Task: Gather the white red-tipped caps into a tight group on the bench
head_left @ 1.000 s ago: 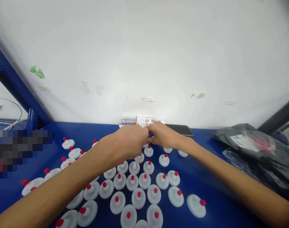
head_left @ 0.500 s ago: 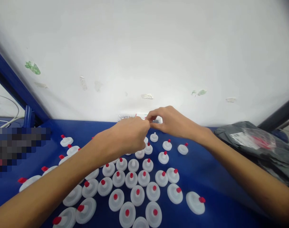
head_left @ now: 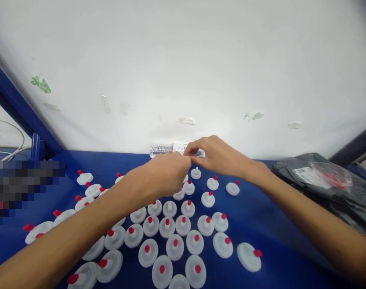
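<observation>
My left hand (head_left: pixel 172 172) is closed in a fist, back of the hand toward me, and hides whatever is inside it. Against it, the thumb and fingers of my right hand (head_left: pixel 208 154) curl into a pinch; what lies between the fingertips is too hidden to make out. Below both hands stand many round, translucent white lids with a short spout, most tipped with a red cap, such as this capped lid (head_left: pixel 175 248). Two lids show a bare white spout: one uncapped lid (head_left: pixel 196 173) just under my right hand, another uncapped lid (head_left: pixel 169 209) nearer to me.
A clear plastic bottle (head_left: pixel 160 150) lies on its side against the white wall (head_left: pixel 183 72), partly behind my hands. On the right of the blue table (head_left: pixel 276 224) rests a dark grey plastic bag (head_left: pixel 309 160). A blue frame post (head_left: pixel 20 96) rises at the left; white cables (head_left: pixel 16 152) hang beyond it.
My left fist has turned and shifted slightly right, uncovering more of the bottle. My right hand keeps its pinch. The lids look unmoved apart from a small shift of the view.
</observation>
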`<action>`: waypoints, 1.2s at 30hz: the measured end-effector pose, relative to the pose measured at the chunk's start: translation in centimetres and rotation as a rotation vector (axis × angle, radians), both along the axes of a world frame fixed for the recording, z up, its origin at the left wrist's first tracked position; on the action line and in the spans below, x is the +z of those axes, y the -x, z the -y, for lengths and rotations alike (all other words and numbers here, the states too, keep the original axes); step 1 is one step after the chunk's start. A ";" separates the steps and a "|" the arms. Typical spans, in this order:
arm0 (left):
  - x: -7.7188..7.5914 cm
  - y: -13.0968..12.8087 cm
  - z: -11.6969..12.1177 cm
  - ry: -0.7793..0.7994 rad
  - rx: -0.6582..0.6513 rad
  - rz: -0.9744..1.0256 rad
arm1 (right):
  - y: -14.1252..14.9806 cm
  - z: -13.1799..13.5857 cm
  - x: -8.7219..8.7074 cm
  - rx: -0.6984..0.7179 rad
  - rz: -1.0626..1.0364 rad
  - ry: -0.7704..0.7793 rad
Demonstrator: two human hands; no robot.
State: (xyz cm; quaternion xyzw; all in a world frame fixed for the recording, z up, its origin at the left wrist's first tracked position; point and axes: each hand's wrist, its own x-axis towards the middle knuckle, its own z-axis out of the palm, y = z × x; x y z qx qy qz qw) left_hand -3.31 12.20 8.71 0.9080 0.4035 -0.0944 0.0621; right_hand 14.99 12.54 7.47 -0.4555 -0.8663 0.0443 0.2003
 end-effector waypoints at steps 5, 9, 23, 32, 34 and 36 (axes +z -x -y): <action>0.4 -0.4 1.0 -0.002 0.001 -0.006 | -0.1 -0.2 -0.1 -0.003 0.005 -0.005; 0.3 -0.3 0.7 0.013 -0.005 0.013 | -0.1 -0.1 0.0 -0.001 0.002 -0.009; -0.4 -0.2 -0.1 0.058 0.016 0.050 | 0.0 0.1 0.2 -0.008 0.017 -0.013; 1.0 0.4 -0.2 -0.052 0.058 0.055 | 0.0 0.2 0.4 -0.057 0.049 -0.029; 1.7 0.7 -0.4 -0.092 0.103 0.055 | -0.1 0.3 0.5 -0.080 0.062 -0.032; 2.1 1.0 -0.7 -0.135 0.141 0.044 | -0.2 0.4 0.7 -0.089 0.085 -0.013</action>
